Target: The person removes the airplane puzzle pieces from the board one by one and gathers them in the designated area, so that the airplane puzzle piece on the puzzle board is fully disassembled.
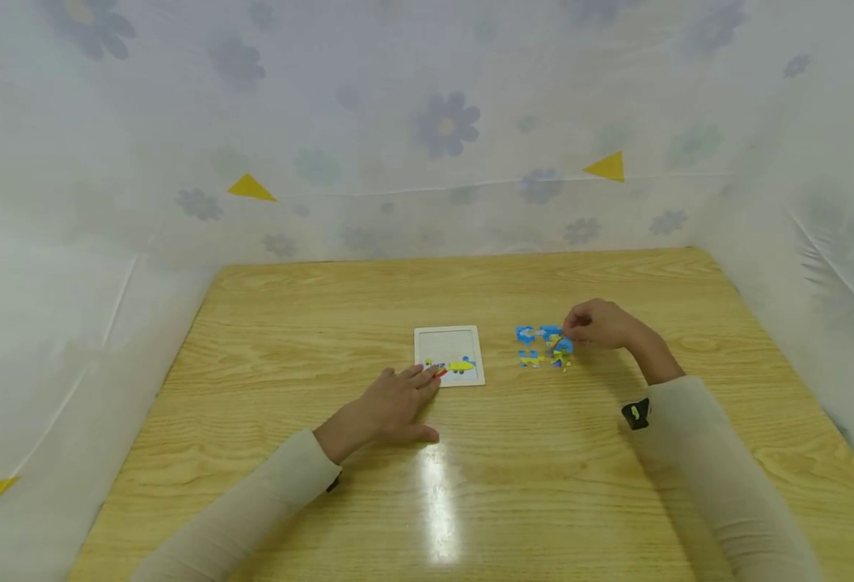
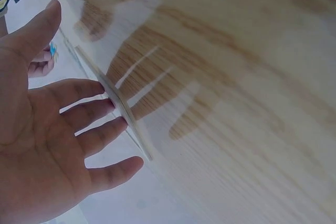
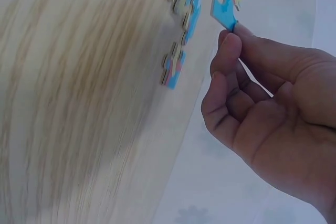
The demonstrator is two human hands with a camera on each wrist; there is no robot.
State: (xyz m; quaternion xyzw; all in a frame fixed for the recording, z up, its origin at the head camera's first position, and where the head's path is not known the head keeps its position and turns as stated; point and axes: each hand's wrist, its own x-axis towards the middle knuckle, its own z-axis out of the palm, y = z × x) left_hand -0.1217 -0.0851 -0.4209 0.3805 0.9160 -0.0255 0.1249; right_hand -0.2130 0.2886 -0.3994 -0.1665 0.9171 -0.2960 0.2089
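Observation:
A square white puzzle tray (image 1: 445, 329) lies on the wooden table, with a yellow, blue and red picture part (image 1: 461, 366) along its lower half. My left hand (image 1: 396, 402) is spread flat, its fingertips over the tray's lower left; in the left wrist view the fingers of that hand (image 2: 58, 129) reach the tray's edge. To the right of the tray, my right hand (image 1: 603, 325) pinches a puzzle piece between thumb and forefinger. Seen from the right wrist, this puzzle piece (image 3: 224, 11) is blue with a rounded notch, held above several loose puzzle pieces (image 3: 173, 66).
Loose blue and yellow pieces (image 1: 529, 358) lie in a small cluster right of the tray. Bright glare (image 1: 437, 501) marks the wooden table in front. A pale flowered curtain (image 1: 369, 121) hangs around the back and sides, with yellow triangles (image 1: 609, 166) on it.

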